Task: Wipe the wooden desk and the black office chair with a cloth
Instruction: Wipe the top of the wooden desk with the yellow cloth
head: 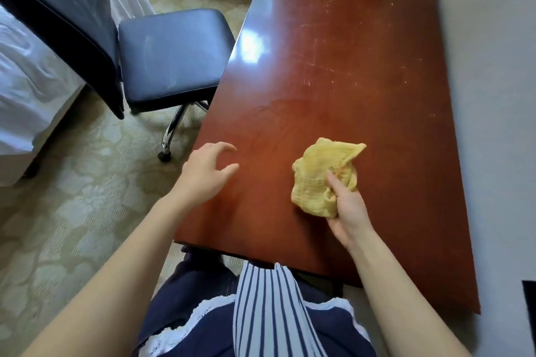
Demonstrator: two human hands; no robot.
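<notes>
The person's right hand (348, 211) holds a crumpled yellow woven cloth (322, 180) against the glossy reddish-brown wooden surface (348, 52); its grip is closed around the cloth's near right part, with 1 finger lying across the folds and the other fingertips hidden beneath the fabric. The cloth sits on the near half of the surface, closer to the near edge than to the far one, and a pointed corner of it sticks out toward the wall side. The left hand (203, 174) is to the left of the cloth, at the surface's left edge, with its grip wide and holding nothing; the fingers are spread and gently bent, and whether the fingertips touch the wood cannot be told.

The far end of the surface is cut off by the top of the frame, and its near right corner runs close to the pale wall (493, 95). Fine pale scratches mark the wood beyond the cloth, and a bright reflection lies near the left edge. All the wood beyond the cloth is bare.

Left of the cloth, past the surface's left edge, stands the black padded office chair (171, 52), its seat just beside that edge. Its backrest is cut by the frame, and only 1 chrome leg with a castor shows below the seat. Farther left is a white-covered bed (26, 81), partly out of frame. Patterned beige carpet (72, 197) fills the floor between them.
</notes>
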